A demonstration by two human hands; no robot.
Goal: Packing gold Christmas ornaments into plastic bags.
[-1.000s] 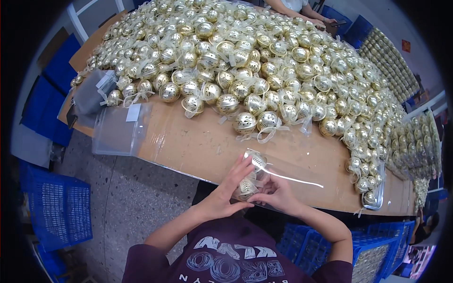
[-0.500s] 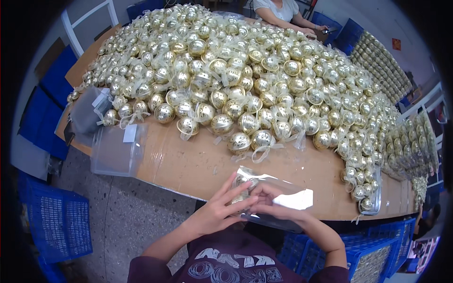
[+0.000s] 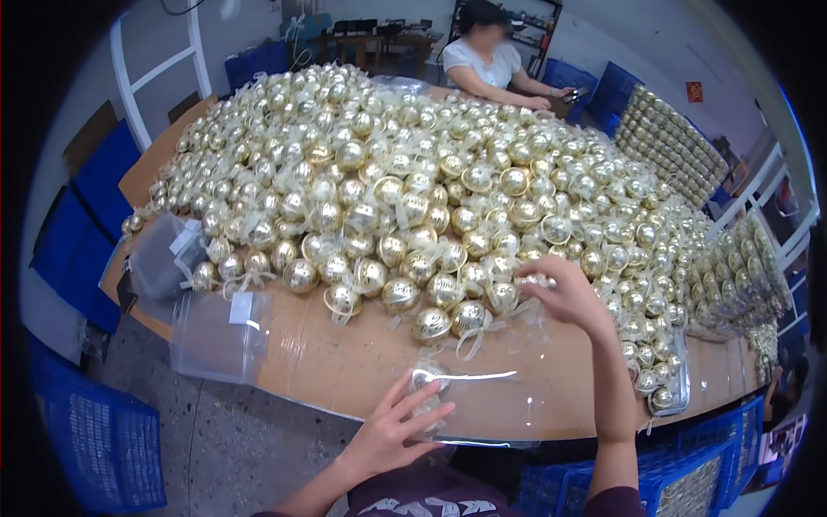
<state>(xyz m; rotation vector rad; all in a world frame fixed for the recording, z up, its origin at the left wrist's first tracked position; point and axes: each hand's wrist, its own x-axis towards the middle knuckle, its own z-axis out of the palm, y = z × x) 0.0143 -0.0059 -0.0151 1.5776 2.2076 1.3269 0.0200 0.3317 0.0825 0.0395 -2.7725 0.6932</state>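
A large heap of gold ball ornaments (image 3: 448, 172) with pale ribbons covers a cardboard-topped table (image 3: 345, 362). My left hand (image 3: 392, 431) rests at the table's near edge, fingers spread on a clear plastic bag (image 3: 491, 405) that has one gold ball (image 3: 426, 383) inside its left end. My right hand (image 3: 564, 293) reaches forward into the front of the heap, and its fingers close around a ball at the edge of the pile. The fingertips are partly hidden among the ornaments.
Clear plastic bags (image 3: 215, 336) hang off the table's left edge. Blue crates (image 3: 95, 448) stand on the floor left and right. Trays of packed gold balls (image 3: 672, 146) are stacked at the right. Another person (image 3: 487, 60) sits at the far end.
My right hand has left the bag and reached forward into the pile. The left hand stays on the bag with the ball. The view has tilted upward.
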